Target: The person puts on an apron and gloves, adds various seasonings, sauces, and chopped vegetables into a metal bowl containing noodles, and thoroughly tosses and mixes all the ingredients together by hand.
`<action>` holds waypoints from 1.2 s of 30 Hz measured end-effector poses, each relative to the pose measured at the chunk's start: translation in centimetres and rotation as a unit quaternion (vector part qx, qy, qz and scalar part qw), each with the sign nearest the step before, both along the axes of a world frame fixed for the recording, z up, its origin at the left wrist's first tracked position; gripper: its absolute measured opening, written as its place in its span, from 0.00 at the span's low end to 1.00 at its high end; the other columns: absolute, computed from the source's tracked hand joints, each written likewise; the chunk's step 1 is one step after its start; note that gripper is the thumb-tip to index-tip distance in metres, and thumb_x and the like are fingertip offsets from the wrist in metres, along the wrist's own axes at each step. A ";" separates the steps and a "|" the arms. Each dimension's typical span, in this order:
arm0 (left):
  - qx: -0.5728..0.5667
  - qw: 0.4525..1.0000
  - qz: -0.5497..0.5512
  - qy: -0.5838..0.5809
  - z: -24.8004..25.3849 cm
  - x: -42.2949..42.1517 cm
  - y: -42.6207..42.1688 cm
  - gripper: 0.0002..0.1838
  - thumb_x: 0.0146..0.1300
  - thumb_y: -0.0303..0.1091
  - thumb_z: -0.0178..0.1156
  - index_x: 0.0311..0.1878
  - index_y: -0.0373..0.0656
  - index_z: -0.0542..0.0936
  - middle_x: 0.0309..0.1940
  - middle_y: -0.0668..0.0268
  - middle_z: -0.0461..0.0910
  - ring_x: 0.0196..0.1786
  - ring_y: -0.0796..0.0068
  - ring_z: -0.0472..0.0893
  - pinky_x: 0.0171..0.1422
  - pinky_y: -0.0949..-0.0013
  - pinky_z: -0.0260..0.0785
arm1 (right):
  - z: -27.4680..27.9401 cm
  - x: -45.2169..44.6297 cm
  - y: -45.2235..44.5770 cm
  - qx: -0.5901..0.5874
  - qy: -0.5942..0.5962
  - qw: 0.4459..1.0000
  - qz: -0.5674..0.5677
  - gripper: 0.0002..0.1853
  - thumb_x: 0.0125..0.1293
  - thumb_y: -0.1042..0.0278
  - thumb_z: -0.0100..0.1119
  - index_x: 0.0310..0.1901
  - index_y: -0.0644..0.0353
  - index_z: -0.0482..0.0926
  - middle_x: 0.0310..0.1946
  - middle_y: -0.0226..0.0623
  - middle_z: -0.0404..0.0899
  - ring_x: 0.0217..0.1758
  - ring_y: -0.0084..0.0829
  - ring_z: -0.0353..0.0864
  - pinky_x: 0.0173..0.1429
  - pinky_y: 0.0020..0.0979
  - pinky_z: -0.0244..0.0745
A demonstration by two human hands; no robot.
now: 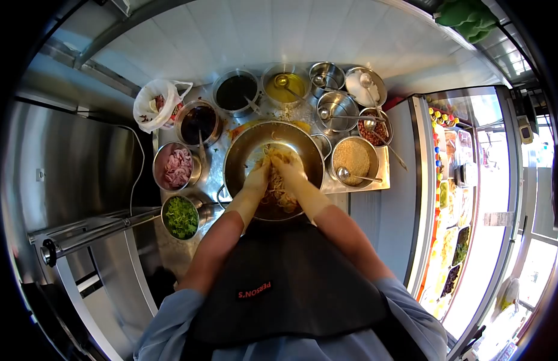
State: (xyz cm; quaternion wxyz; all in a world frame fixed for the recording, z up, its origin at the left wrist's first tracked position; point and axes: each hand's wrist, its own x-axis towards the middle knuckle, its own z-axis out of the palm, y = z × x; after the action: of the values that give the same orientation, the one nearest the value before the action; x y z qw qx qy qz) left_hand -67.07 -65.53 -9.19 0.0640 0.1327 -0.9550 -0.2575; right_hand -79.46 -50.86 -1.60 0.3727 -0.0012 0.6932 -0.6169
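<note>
A wide metal bowl [232, 162] stands in front of me with pale brown, noodle-like strands [280, 189] in it. My left hand [259, 174] and my right hand [290, 167], both in thin yellowish gloves, reach down into the bowl side by side. Their fingers close around some of the strands near the bowl's far half, the two hands almost touching. The fingertips are partly buried in the food. More strands lie below and between my wrists.
Around the bowl stand pots of chopped greens [183, 218], sliced pink pieces [177, 168], dark sauce [199, 124], yellow oil [282, 86], white powder [361, 85] and tan grains [351, 156]. A white plastic bag [148, 111] sits back left. A lit display case [453, 204] is at right.
</note>
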 end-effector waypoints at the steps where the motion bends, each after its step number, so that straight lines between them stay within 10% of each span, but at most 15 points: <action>1: 0.126 0.987 0.060 -0.076 2.7 -0.6 -0.1 0.26 0.87 0.48 0.55 0.79 0.46 0.76 0.77 0.54 0.77 0.75 0.53 0.78 0.81 0.59 0.71 | 0.9 -1.1 -0.1 -0.070 -0.065 0.995 -0.020 0.27 0.78 0.58 0.68 0.74 0.57 0.76 0.59 0.47 0.88 0.58 0.43 0.90 0.62 0.42 0.86; 2: 0.368 0.923 0.095 -0.059 3.7 -0.8 -0.5 0.27 0.86 0.49 0.57 0.80 0.48 0.75 0.75 0.55 0.78 0.72 0.54 0.80 0.75 0.56 0.75 | 2.3 -2.4 0.3 -0.127 -0.126 0.983 -0.041 0.26 0.79 0.59 0.67 0.73 0.57 0.76 0.58 0.47 0.88 0.57 0.42 0.89 0.61 0.42 0.86; 4: 0.806 0.524 0.263 0.079 5.8 -1.1 -1.2 0.29 0.83 0.51 0.62 0.80 0.51 0.74 0.72 0.57 0.81 0.68 0.55 0.83 0.64 0.48 0.83 | 5.1 -3.8 1.4 -0.131 -0.185 0.970 -0.083 0.24 0.79 0.60 0.66 0.72 0.57 0.76 0.57 0.46 0.88 0.56 0.42 0.89 0.58 0.42 0.86; 10: 0.523 0.810 0.267 -0.002 7.4 -3.9 1.1 0.25 0.82 0.42 0.62 0.77 0.47 0.77 0.62 0.58 0.86 0.54 0.64 0.88 0.56 0.62 0.84 | 0.2 -1.8 -0.3 -0.043 -0.083 0.995 -0.019 0.20 0.81 0.61 0.64 0.69 0.57 0.78 0.54 0.44 0.88 0.52 0.39 0.88 0.51 0.42 0.87; 12: 0.521 0.773 0.340 -0.125 12.8 -1.8 -1.7 0.34 0.82 0.49 0.63 0.82 0.42 0.70 0.65 0.49 0.85 0.61 0.57 0.87 0.62 0.59 0.81 | 2.9 -2.4 2.2 0.140 -0.041 0.989 -0.001 0.22 0.81 0.58 0.66 0.70 0.58 0.79 0.52 0.42 0.88 0.51 0.39 0.88 0.50 0.40 0.85; 14: 0.678 0.695 0.231 0.055 3.0 0.1 -2.0 0.38 0.80 0.53 0.64 0.85 0.44 0.68 0.65 0.50 0.85 0.63 0.57 0.86 0.63 0.61 0.80 | 1.7 -1.5 3.9 0.128 0.035 0.990 -0.053 0.27 0.79 0.57 0.69 0.72 0.62 0.78 0.53 0.42 0.88 0.47 0.39 0.88 0.48 0.40 0.84; 16: 0.567 0.782 0.257 0.039 1.8 -1.2 1.2 0.36 0.79 0.43 0.67 0.84 0.43 0.69 0.66 0.52 0.84 0.63 0.59 0.86 0.65 0.60 0.79 | 4.5 0.8 2.5 0.030 -0.225 0.973 -0.042 0.25 0.80 0.60 0.66 0.71 0.65 0.78 0.55 0.45 0.88 0.50 0.39 0.89 0.53 0.38 0.86; 18: 0.484 0.834 0.263 0.021 2.1 -2.6 3.3 0.36 0.77 0.37 0.70 0.83 0.44 0.69 0.66 0.54 0.84 0.63 0.60 0.86 0.66 0.58 0.79 | 0.0 0.5 1.5 -0.073 -0.200 0.973 -0.091 0.21 0.81 0.65 0.64 0.69 0.64 0.79 0.57 0.45 0.88 0.51 0.39 0.90 0.54 0.38 0.87; 20: 0.642 0.710 0.290 0.030 10.4 -1.3 1.9 0.38 0.77 0.31 0.69 0.86 0.46 0.65 0.65 0.54 0.84 0.59 0.60 0.88 0.60 0.59 0.83 | 7.1 -1.0 3.4 -0.167 -0.284 0.943 -0.039 0.20 0.80 0.69 0.64 0.69 0.62 0.79 0.58 0.43 0.89 0.56 0.42 0.90 0.58 0.41 0.88; 22: 0.596 0.758 0.255 0.071 10.7 1.3 0.2 0.36 0.77 0.32 0.66 0.85 0.48 0.66 0.62 0.52 0.86 0.45 0.64 0.92 0.38 0.68 0.84 | 4.4 -1.7 3.3 -0.122 -0.316 0.939 -0.060 0.19 0.79 0.69 0.64 0.69 0.59 0.80 0.60 0.44 0.87 0.56 0.42 0.89 0.56 0.44 0.88; 24: 0.614 0.734 0.252 -0.141 7.9 1.7 0.2 0.36 0.78 0.41 0.63 0.86 0.51 0.65 0.67 0.47 0.83 0.60 0.57 0.90 0.51 0.60 0.86 | 1.1 -0.4 4.2 -0.023 -0.385 0.915 -0.114 0.19 0.78 0.69 0.66 0.68 0.54 0.82 0.63 0.45 0.85 0.57 0.41 0.87 0.51 0.49 0.89; 26: 0.427 0.871 0.229 -0.074 5.5 -0.1 4.8 0.37 0.78 0.32 0.61 0.87 0.48 0.63 0.75 0.52 0.77 0.75 0.57 0.78 0.71 0.58 0.77 | 3.1 -0.8 2.5 -0.059 -0.343 0.931 -0.106 0.19 0.78 0.71 0.65 0.67 0.58 0.82 0.61 0.45 0.87 0.56 0.41 0.89 0.53 0.47 0.89; 28: 0.710 0.656 0.255 0.009 8.4 0.7 4.6 0.46 0.71 0.39 0.72 0.89 0.52 0.62 0.76 0.49 0.77 0.77 0.52 0.77 0.74 0.58 0.75 | 4.6 0.7 2.3 -0.114 -0.275 0.949 -0.102 0.18 0.77 0.75 0.64 0.66 0.65 0.81 0.56 0.45 0.90 0.54 0.42 0.92 0.58 0.43 0.90; 34: 0.557 0.800 0.221 0.017 0.4 0.8 4.7 0.47 0.69 0.17 0.66 0.89 0.55 0.61 0.71 0.54 0.80 0.65 0.54 0.85 0.61 0.60 0.84 | -0.1 1.5 3.7 -0.034 -0.204 0.978 -0.005 0.21 0.79 0.66 0.66 0.68 0.61 0.78 0.56 0.47 0.88 0.51 0.47 0.90 0.56 0.47 0.90; 36: 0.612 0.734 0.269 -0.120 10.1 1.2 4.7 0.49 0.66 0.16 0.67 0.88 0.53 0.62 0.74 0.51 0.77 0.67 0.54 0.84 0.68 0.59 0.82 | 2.7 1.5 3.0 -0.085 -0.249 0.963 -0.057 0.22 0.77 0.68 0.68 0.69 0.60 0.79 0.54 0.46 0.88 0.51 0.46 0.89 0.54 0.48 0.90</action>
State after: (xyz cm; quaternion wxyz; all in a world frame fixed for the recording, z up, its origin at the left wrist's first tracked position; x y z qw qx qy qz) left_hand -65.85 -60.79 0.90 -0.0797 0.4246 -0.5155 -0.7400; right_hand -77.98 -47.81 1.07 0.4963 0.1606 0.5227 -0.6743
